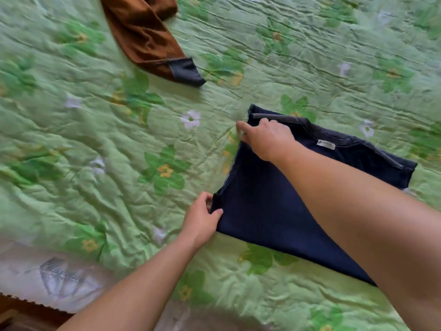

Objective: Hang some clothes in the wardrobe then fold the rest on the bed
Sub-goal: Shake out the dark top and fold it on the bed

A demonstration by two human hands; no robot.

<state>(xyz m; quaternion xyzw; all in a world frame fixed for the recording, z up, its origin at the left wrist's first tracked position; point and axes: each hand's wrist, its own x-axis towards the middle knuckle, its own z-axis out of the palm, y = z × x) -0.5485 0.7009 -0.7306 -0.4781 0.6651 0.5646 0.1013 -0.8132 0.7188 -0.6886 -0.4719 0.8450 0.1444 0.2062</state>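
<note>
Fabric of the navy shirt point(274, 206) looks soft, light and floppy, so left grip point(202, 218) and right grip point(267, 137) each pinch a corner on the bed point(107, 192).

A dark blue cloth top point(262, 204) lies folded and flat on the green flowery bed cover point(95, 139), a bit right of the middle. Its neck edge is on the far side, with a small white label point(325, 145) just below it. The left hand point(202, 218) pinches its near left corner. The right hand point(267, 137) holds its far left corner. A long brown soft piece of clothing point(143, 32) lies far off to the left, well apart from the blue top. It ends in a dark grey ribbed cuff point(186, 71), and its other end runs out of view.
</note>
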